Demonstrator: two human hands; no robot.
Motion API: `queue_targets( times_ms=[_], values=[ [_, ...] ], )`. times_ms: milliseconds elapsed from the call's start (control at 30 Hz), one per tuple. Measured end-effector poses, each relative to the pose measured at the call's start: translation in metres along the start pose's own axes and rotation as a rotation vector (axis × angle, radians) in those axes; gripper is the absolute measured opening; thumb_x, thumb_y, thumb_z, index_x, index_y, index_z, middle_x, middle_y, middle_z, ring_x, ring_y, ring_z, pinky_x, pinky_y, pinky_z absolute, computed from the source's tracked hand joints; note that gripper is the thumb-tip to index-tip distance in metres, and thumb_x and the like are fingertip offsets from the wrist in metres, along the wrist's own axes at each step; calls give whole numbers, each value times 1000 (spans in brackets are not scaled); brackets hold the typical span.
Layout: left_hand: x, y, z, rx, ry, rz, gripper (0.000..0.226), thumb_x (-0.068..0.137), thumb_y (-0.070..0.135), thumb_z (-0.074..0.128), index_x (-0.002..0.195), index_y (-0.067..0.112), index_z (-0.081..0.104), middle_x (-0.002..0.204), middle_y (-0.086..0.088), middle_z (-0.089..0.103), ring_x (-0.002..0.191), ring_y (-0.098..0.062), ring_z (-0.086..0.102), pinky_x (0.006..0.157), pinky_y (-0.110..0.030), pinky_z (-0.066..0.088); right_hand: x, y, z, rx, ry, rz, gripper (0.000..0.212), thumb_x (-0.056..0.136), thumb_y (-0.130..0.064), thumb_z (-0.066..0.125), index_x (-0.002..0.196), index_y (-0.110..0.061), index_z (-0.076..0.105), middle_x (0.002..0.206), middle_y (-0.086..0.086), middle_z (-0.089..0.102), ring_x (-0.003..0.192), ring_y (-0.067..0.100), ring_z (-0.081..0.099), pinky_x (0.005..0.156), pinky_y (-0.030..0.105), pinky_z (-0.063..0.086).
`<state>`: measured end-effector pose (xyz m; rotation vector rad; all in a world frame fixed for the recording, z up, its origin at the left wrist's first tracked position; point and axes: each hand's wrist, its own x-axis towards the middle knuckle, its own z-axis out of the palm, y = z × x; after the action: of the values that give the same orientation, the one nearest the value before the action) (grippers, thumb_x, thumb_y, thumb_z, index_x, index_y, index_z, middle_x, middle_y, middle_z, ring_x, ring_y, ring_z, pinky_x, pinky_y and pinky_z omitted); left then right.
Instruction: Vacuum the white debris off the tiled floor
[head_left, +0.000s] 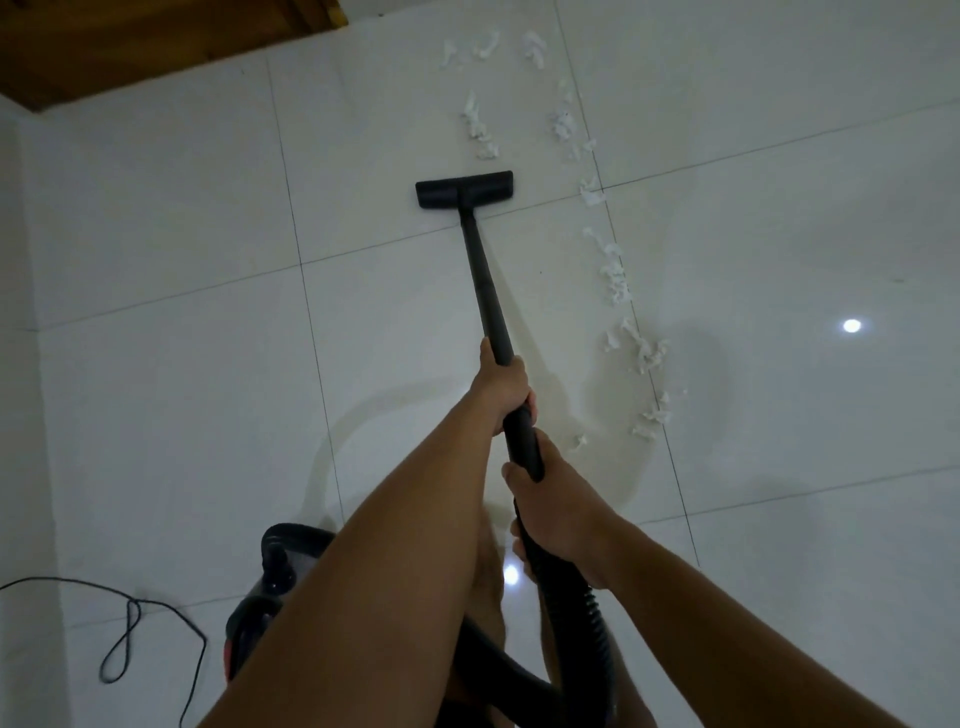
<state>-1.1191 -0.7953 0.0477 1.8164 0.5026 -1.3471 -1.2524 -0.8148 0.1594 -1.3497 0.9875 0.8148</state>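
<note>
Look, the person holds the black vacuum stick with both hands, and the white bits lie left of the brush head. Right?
Not quite. In the head view the left hand and right hand both grip the vacuum stick, but the white bits lie right of the brush head and beyond it.

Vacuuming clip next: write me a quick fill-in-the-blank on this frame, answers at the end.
1. The left hand grips the wand; the right hand grips it where the ribbed ____ joins.
2. The long trail of white debris lies to the ____ of the floor head.
3. The canister sits on the person's ____ side, near a loose cord.
Answers: hose; right; left.
</note>
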Motion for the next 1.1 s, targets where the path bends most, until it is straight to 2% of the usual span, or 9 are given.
queue_targets(
  times_ms=[100,200,333,533,667,767,833,900,1100],
  values=[
    [5,8,-4,36,-8,14,56,110,28,35,157,43,9,56,-7,54,43,-18,53,58,-34,54,5,-9,0,6,13,-16,52,87,-52,40,137,-57,30,84,0,65,91,32,73,95,57,57],
    [10,21,-6,28,-13,21,55,109,27,35,156,43,11,53,-7,53,42,-18,52,60,-34,54,9,-23,-9,65,-18,-31,49,105,-35,43,151,-41,27,82,5,63,75,25,66,80,45,61],
    [9,35,-12,35,-21,25,59,110,27,34,157,47,6,61,-9,55,44,-18,53,58,-35,55,11,-36,-13,59,-21,-44,52,107,-29,42,156,-34,26,81,8,62,73,24,62,87,55,59],
    [-2,32,-14,46,-32,28,65,111,29,35,160,46,-3,59,-8,56,47,-19,55,60,-35,56,-1,-36,-1,3,46,-67,65,98,-43,43,151,-63,10,83,3,72,78,23,74,88,53,62],
    [3,38,-14,43,-32,35,68,111,29,34,160,47,-8,57,-7,56,47,-20,56,64,-36,56,7,-42,-12,30,-3,-114,69,108,-29,43,160,-51,4,93,-1,63,77,16,67,89,49,62],
    [8,50,-12,30,-23,44,68,111,27,34,161,47,-8,61,-8,55,46,-18,54,55,-32,54,17,-49,-21,-3,-7,-141,66,109,-27,42,163,-42,7,100,-1,60,82,16,65,91,46,61],
    [13,59,-12,21,-18,42,68,111,26,34,161,47,-7,63,-8,55,45,-17,53,49,-30,52,20,-55,-28,2,-22,-146,62,110,-25,41,163,-40,11,88,1,63,67,13,64,69,33,63],
    [18,67,-12,20,-20,36,68,111,27,34,160,48,-7,63,-8,55,45,-17,53,50,-31,53,22,-63,-34,20,-39,-144,58,111,-24,40,161,-39,14,83,4,61,56,11,57,46,20,51],
    [41,94,-21,18,-13,41,66,111,29,35,160,48,-4,64,-8,56,49,-18,55,57,-34,57,49,-88,-41,-58,-2,-159,64,110,-26,39,164,-39,8,86,-2,62,54,8,60,52,22,50]
  ],
)
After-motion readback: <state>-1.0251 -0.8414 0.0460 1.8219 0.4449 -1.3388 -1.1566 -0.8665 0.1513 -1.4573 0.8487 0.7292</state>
